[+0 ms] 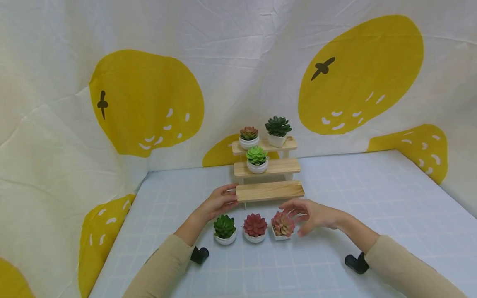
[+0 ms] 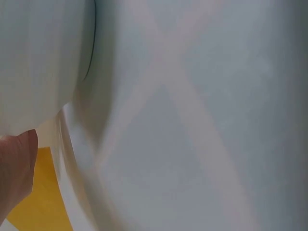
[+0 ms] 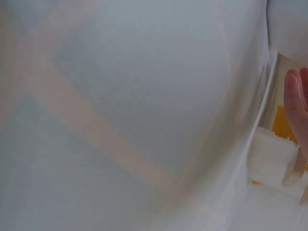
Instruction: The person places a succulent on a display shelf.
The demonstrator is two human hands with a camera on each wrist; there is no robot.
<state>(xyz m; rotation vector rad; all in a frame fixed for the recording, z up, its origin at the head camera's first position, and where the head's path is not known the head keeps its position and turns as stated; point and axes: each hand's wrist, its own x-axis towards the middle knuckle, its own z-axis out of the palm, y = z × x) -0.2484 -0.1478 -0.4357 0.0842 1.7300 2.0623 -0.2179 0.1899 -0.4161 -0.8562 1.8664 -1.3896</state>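
In the head view, a three-step wooden display stand (image 1: 270,191) stands at the back of the table. My left hand (image 1: 220,201) grips the left end of its lowest step. Beside a pink succulent in a square white pot (image 1: 282,225), my right hand (image 1: 313,215) is open, its bent fingers spread around the plant's right side. A dark red potted succulent (image 1: 255,227) and a dark green one (image 1: 225,228) stand to its left in a row. The left wrist view catches only part of the left hand (image 2: 17,168); the right wrist view shows right fingertips (image 3: 292,96).
A bright green succulent (image 1: 257,159) occupies the middle step. On the top step are a reddish-green succulent (image 1: 249,138) and a tall dark green one (image 1: 277,130). A lemon-print cloth (image 1: 238,62) hangs behind the pale checked tabletop (image 1: 372,198).
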